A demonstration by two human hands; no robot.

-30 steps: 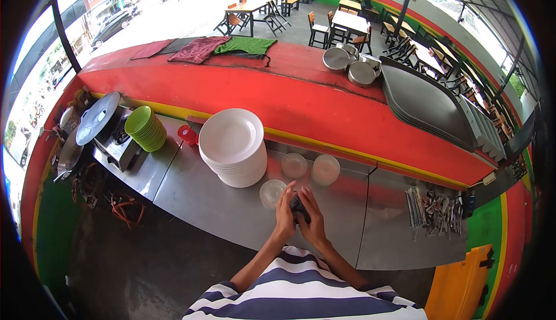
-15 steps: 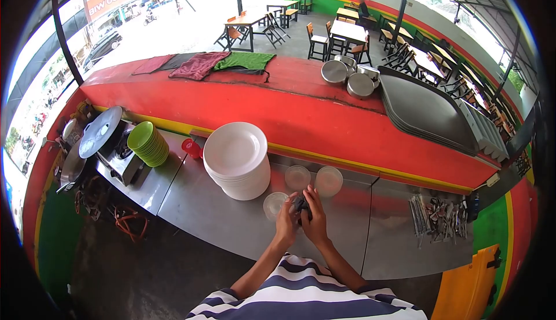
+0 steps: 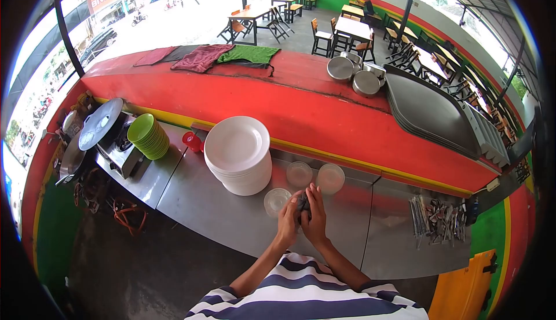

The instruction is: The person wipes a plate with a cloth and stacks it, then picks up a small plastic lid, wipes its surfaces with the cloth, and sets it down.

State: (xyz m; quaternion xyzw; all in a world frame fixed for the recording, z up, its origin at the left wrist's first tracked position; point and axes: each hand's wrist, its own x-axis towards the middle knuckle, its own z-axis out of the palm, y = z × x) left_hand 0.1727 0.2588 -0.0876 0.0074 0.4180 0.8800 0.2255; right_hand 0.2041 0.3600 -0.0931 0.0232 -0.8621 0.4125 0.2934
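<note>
My left hand (image 3: pixel 287 221) and my right hand (image 3: pixel 315 217) are close together over the steel counter, fingers curled around a small dark crumpled cloth (image 3: pixel 303 203). Both palms face inward and cover most of it; whether anything else is inside the cloth I cannot tell. Close by my left fingers sits a small clear round dish (image 3: pixel 277 202). Beyond my fingertips are two more, one clear dish (image 3: pixel 299 174) and one cloudier dish (image 3: pixel 330 178). A tall stack of white plates (image 3: pixel 238 146) rises to the left of my hands.
Green bowls (image 3: pixel 148 137) are stacked left, beside a stove (image 3: pixel 124 149) and a large pot lid (image 3: pixel 101 124). Loose cutlery (image 3: pixel 438 220) lies right. Metal pots (image 3: pixel 366 83), trays (image 3: pixel 431 108) and cloths (image 3: pixel 248 55) top the red ledge (image 3: pixel 324 120) ahead.
The view has shifted slightly, so the surroundings sit a little differently in the frame. Both hands stay together around the dark cloth, with only slight finger movement.
</note>
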